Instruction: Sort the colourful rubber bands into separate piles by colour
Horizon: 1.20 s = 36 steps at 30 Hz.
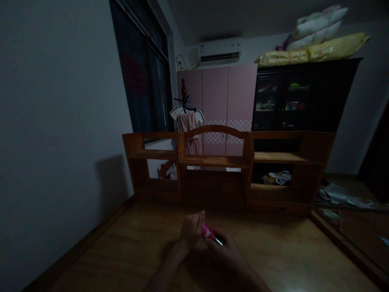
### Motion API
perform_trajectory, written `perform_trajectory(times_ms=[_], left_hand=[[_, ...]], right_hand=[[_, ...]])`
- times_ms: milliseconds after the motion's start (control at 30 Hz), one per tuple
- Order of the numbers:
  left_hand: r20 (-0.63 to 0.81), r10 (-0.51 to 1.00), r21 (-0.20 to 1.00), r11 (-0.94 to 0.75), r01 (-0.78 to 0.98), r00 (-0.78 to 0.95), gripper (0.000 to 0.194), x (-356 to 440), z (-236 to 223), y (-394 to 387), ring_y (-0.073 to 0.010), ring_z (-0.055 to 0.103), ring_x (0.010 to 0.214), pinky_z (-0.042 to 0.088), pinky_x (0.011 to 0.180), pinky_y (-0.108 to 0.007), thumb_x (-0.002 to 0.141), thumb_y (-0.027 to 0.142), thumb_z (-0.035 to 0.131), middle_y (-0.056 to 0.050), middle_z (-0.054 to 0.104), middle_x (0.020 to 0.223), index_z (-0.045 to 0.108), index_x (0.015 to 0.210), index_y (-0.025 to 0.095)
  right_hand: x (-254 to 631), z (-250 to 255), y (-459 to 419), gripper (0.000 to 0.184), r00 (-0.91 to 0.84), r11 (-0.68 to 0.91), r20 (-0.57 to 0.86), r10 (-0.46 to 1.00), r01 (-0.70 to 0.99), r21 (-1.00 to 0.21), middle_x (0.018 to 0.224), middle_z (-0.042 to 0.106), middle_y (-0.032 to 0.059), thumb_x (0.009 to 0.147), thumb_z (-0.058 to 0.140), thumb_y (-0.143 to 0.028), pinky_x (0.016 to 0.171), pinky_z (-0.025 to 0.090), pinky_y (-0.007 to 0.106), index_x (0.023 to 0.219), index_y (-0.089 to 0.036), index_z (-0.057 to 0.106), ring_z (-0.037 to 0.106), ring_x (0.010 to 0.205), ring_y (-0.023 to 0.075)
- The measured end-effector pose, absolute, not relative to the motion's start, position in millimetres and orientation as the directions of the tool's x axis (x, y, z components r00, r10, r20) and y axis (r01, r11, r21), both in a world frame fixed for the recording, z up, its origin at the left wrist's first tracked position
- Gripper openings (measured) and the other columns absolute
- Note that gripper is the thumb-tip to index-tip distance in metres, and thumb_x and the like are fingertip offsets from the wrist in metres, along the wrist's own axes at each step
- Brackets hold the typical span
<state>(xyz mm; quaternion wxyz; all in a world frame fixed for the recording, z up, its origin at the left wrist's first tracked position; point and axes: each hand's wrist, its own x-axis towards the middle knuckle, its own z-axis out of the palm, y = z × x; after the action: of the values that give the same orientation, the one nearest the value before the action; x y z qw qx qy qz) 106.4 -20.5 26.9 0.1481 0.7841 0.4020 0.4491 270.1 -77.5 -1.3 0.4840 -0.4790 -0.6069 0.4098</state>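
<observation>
Just above the wooden desktop (142, 239), both of my hands meet at a small pink tube (207, 231) with a pale label and a shiny silvery end. My left hand (191, 232) is closed round its upper left end, thumb side up. The fingers of my right hand (224, 246) wrap the lower right end, where the silvery part shows between them. The tube lies tilted, sloping down to the right. Dim light and my fingers hide much of it, so its exact kind cannot be made out.
A wooden shelf unit (214, 161) runs along the desk's far edge. A plastic bag (283, 177) sits in its right compartment. At the left is a white wall (60, 121). Papers (340, 194) lie beyond the right edge. Behind stand a pink wardrobe (215, 95) and a dark cabinet (325, 97).
</observation>
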Motion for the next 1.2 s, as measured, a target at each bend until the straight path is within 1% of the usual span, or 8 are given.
perform_trajectory(times_ms=[200, 367, 467, 567, 667, 833, 1033, 1200], left_hand=[[0.567, 0.797, 0.544, -0.551, 0.633, 0.207, 0.055, 105.6, 29.6, -21.3, -0.0132, 0.047, 0.05, 0.025, 0.056, -0.029, 0.101, 0.038, 0.026, -0.005, 0.054, 0.055, 0.051, 0.058, 0.017], [0.418, 0.902, 0.679, -0.392, 0.62, 0.113, 0.063, 108.0, 20.9, -20.5, -0.0162, 0.051, 0.053, 0.029, 0.057, -0.029, 0.099, 0.051, 0.026, -0.005, 0.053, 0.052, 0.055, 0.055, 0.017], [0.355, 0.925, 0.835, -0.378, 0.4, 0.132, 0.056, 109.6, 19.0, -19.6, -0.0193, 0.06, 0.072, 0.041, 0.068, -0.029, 0.096, 0.057, 0.029, -0.007, 0.065, 0.075, 0.068, 0.087, 0.017], [0.295, 0.933, 0.956, -0.287, -0.067, 0.208, 0.052, 115.2, 19.5, -14.8, -0.0229, 0.061, 0.103, 0.047, 0.082, -0.032, 0.093, 0.057, 0.041, -0.01, 0.062, 0.119, 0.051, 0.13, 0.023], [0.259, 0.901, 0.907, -0.103, -0.409, 0.347, 0.057, 120.3, 19.3, -8.2, -0.0283, 0.055, 0.12, 0.047, 0.093, -0.036, 0.081, 0.048, 0.068, -0.015, 0.055, 0.132, 0.052, 0.128, 0.021], [0.291, 0.884, 0.92, -0.153, -0.361, 0.366, 0.048, 113.5, 11.5, 1.8, -0.0242, 0.059, 0.11, 0.048, 0.092, -0.032, 0.074, 0.039, 0.078, -0.013, 0.063, 0.12, 0.063, 0.115, 0.017], [0.151, 0.959, 0.986, -0.128, -0.108, 0.24, 0.061, 107.8, -4.3, 15.9, -0.0151, 0.059, 0.063, 0.048, 0.056, -0.024, 0.079, 0.071, 0.056, -0.005, 0.061, 0.075, 0.062, 0.089, 0.011], [0.043, 0.907, 0.933, 0.114, -0.342, 0.418, 0.069, 112.4, 4.1, 0.9, -0.0205, 0.067, 0.084, 0.055, 0.066, -0.031, 0.074, 0.052, 0.074, -0.009, 0.059, 0.119, 0.044, 0.13, 0.026]], right_hand=[[269.4, 15.8, -91.9, 0.045, -0.188, 0.446, 0.41, 0.893, 0.493, -0.747, 0.112, 0.069, 0.0089, 0.086, 0.059, -0.041, 0.085, 0.05, 0.035, 0.126, -0.021, 0.061, 0.065, 0.098, 0.0272], [273.1, 18.1, -92.0, 0.046, -0.216, 0.456, 0.473, 0.854, 0.749, -0.48, 0.11, 0.068, 0.0088, 0.084, 0.059, -0.029, 0.081, 0.049, 0.034, 0.129, -0.026, 0.058, 0.065, 0.092, 0.0254], [274.3, 14.1, -89.0, 0.042, -0.167, 0.451, 0.497, 0.851, 0.716, -0.532, 0.112, 0.067, 0.0072, 0.085, 0.058, -0.03, 0.078, 0.05, 0.03, 0.126, -0.027, 0.058, 0.066, 0.093, 0.0228], [277.7, 11.4, -85.3, 0.035, -0.073, 0.45, 0.522, 0.85, 0.617, -0.646, 0.111, 0.067, 0.0061, 0.088, 0.055, -0.033, 0.078, 0.05, 0.028, 0.122, -0.025, 0.058, 0.066, 0.094, 0.0209], [282.9, 9.7, -80.6, 0.034, -0.007, 0.411, 0.495, 0.869, 0.569, -0.713, 0.106, 0.069, 0.0059, 0.087, 0.056, -0.037, 0.075, 0.049, 0.028, 0.118, -0.023, 0.059, 0.066, 0.09, 0.0219], [286.7, 7.8, -77.7, 0.033, -0.018, 0.426, 0.505, 0.863, 0.562, -0.709, 0.107, 0.068, 0.0077, 0.087, 0.057, -0.037, 0.079, 0.048, 0.031, 0.116, -0.021, 0.059, 0.065, 0.092, 0.0241], [283.2, 7.5, -81.3, 0.036, -0.068, 0.447, 0.51, 0.857, 0.588, -0.674, 0.112, 0.065, 0.0088, 0.086, 0.058, -0.036, 0.081, 0.048, 0.032, 0.12, -0.023, 0.059, 0.063, 0.096, 0.0248], [281.8, 6.9, -79.0, 0.037, -0.05, 0.447, 0.506, 0.861, 0.55, -0.705, 0.117, 0.063, 0.0089, 0.088, 0.057, -0.037, 0.086, 0.048, 0.034, 0.122, -0.023, 0.057, 0.061, 0.102, 0.0249]])
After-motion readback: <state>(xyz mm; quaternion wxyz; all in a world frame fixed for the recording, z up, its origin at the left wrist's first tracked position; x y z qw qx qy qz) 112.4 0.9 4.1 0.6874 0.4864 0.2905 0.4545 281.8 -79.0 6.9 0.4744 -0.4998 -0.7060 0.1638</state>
